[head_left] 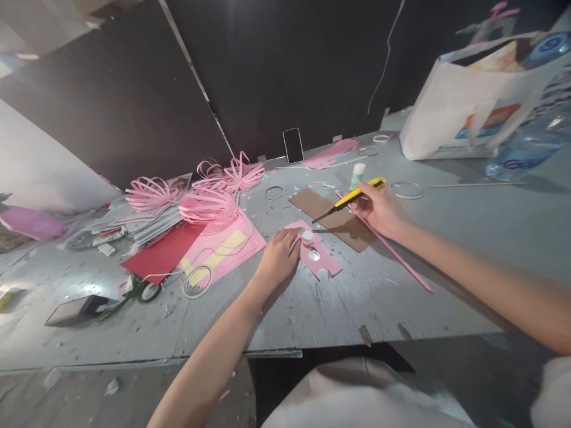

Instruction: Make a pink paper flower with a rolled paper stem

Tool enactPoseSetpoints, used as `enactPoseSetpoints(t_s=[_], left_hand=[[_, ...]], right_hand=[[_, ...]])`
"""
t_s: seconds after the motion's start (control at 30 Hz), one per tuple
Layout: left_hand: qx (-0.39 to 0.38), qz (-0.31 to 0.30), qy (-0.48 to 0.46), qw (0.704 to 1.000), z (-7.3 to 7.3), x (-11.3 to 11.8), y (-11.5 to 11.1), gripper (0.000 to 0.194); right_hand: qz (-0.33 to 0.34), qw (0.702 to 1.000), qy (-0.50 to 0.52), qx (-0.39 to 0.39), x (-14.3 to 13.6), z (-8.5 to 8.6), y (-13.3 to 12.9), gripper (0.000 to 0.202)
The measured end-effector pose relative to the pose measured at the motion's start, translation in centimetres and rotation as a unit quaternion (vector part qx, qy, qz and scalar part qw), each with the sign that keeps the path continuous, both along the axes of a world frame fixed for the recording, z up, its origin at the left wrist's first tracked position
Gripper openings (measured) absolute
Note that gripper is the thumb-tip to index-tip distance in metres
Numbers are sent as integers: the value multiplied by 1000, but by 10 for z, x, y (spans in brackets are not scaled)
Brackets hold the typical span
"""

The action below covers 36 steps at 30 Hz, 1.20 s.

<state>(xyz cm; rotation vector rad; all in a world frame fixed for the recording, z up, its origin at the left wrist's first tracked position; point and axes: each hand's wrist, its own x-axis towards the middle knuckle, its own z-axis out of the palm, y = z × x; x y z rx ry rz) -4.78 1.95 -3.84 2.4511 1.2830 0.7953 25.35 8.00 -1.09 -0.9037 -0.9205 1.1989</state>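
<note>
Toward the far left, a glossy pink bundle (33,223) lies beyond a dark, angular box (75,310), with green-handled scissors (149,291) alongside. Next come a flat matte red sheet (163,252) and a smooth pink sheet (250,241) carrying pale yellow strips (232,242), with a thin, pale ring (210,279) over its near edge. Behind these, narrow pink bands bow outward into airy globes (209,206), crowded against a stack of papers (156,224). The left hand (281,252) rests at the left edge of a pink cut-out piece (328,263), which lies flat on the scuffed, grey, scrap-flecked table (303,321) between the two hands; its fingers are bent and close together, covering part of that edge, and I cannot tell whether they pinch it. The cut-out piece has a round hole and a notched border, and a small white cylinder (307,236) stands on it, just beside the left fingertips, hiding some of the paper. Above it, a plain brown board (307,202) runs slantwise under the right hand (379,208), which grips a yellow and black cutter (348,200) between thumb and fingers, the tip near the cut-out piece's upper edge. A long pink strip (405,267) slants out from below that hand, and a white-capped glue stick (357,176) stands just behind. Farther right are a thin stick (477,184), a boxy white bag (446,113) and a clear plastic bottle (526,154) in front of it.
</note>
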Motion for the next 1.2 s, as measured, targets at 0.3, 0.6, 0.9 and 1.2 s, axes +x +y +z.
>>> enactPoseSetpoints(t_s=[0.3,0.6,0.9,1.2], left_hand=[[-49,-76,31,995,-3,-5,22,40],[-34,14,-78,996,11,2,40,37],[-59,23,69,996,20,30,-4,19],[-176,-123,28,976,33,11,45,32]], right_hand=[[-26,999,13,17,-2,-3,2,42],[-64,994,-55,70,-5,13,-15,53],[42,980,-146,128,-15,12,-35,36],[105,928,-309,179,-20,3,-41,23]])
